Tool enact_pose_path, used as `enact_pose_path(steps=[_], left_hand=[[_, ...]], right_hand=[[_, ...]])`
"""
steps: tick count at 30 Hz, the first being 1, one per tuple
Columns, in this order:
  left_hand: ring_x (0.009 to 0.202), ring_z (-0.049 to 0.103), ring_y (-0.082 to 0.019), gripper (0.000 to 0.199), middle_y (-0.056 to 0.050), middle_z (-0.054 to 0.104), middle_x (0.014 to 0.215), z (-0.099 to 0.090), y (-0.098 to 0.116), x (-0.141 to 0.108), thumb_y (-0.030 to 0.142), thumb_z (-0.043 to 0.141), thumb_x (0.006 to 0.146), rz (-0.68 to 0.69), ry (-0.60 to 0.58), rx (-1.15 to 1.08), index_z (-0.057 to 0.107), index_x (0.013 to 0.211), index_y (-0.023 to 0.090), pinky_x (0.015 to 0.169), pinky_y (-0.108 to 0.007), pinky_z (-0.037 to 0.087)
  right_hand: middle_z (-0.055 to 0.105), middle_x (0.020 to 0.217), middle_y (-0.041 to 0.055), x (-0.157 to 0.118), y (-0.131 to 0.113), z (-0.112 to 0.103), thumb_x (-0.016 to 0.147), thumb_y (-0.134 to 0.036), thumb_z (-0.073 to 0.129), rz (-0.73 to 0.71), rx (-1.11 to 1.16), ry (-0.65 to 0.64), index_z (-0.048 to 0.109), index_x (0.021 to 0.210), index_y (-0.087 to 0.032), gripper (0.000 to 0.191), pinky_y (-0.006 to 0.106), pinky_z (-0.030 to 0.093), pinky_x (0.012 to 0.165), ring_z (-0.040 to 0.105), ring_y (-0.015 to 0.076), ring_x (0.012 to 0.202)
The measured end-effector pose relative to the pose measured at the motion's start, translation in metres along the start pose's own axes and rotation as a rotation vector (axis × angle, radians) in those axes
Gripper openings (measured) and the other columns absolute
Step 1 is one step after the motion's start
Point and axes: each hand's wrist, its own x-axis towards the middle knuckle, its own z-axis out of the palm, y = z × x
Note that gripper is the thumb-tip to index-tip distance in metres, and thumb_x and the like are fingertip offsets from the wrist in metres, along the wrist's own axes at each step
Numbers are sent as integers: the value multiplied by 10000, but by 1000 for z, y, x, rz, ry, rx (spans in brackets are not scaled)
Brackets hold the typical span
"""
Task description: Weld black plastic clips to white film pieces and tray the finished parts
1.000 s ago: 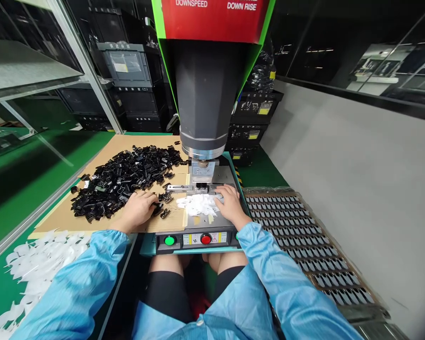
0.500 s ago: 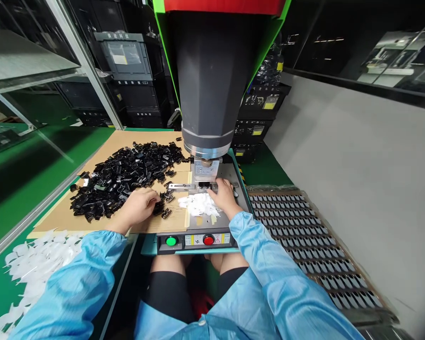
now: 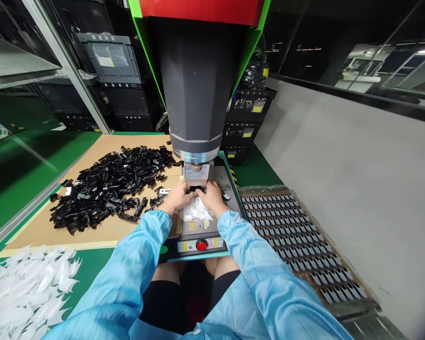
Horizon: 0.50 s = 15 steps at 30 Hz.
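Observation:
Under the metal block [image 3: 197,174] of the press machine, both of my hands meet at a small black plastic part [image 3: 197,188] on the fixture. My left hand [image 3: 178,196] comes in from the left, its fingers closed at that part's left end. From the other side, my right hand [image 3: 213,198] has thumb and fingers bent around the right end. The fingers partly hide the part and the fixture. Just in front of the thumbs lies a heap of thin white plastic pieces [image 3: 195,210] on the grey machine base [image 3: 194,228].
Loose black plastic parts [image 3: 109,184] are piled on cardboard [image 3: 92,237] to the left. More white pieces [image 3: 28,288] lie at the lower left. A red button [image 3: 201,244] sits on the base's front. At right is a tray with rows of parts [image 3: 293,236]; black crates [image 3: 127,101] stand behind.
My left hand has moved right, from the edge of the black pile to the fixture beneath the block. My right hand stays at the fixture. The view has shifted slightly to the right.

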Motion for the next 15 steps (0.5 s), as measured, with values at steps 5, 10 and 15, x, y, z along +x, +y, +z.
enact_pose_path(steps=[5,10,15], left_hand=[[808,677,-247,446,-98,765,902,1,4,-2,432,949,696,-215,36,-372,804,1010,150,813,-380,567],[875,713,-212,579,-126,780,1087,11,19,-58,491,924,747,-335,146,-614,763,1186,150,815,-337,580],[931,739,-204,556,-103,777,1136,26,53,-143,464,937,766,-363,184,-816,729,1201,187,878,-338,603]], right_hand=[[788,988,87,3,0,0,900,-263,724,57,291,14,755,1072,-193,189,378,555,890,715,259,927],[802,1035,85,-43,4,-1,861,-287,730,151,830,15,750,1107,-198,262,384,613,869,757,225,903],[782,1121,92,-130,-5,-4,839,-348,791,154,1132,-18,694,1182,-221,377,411,640,906,772,242,995]])
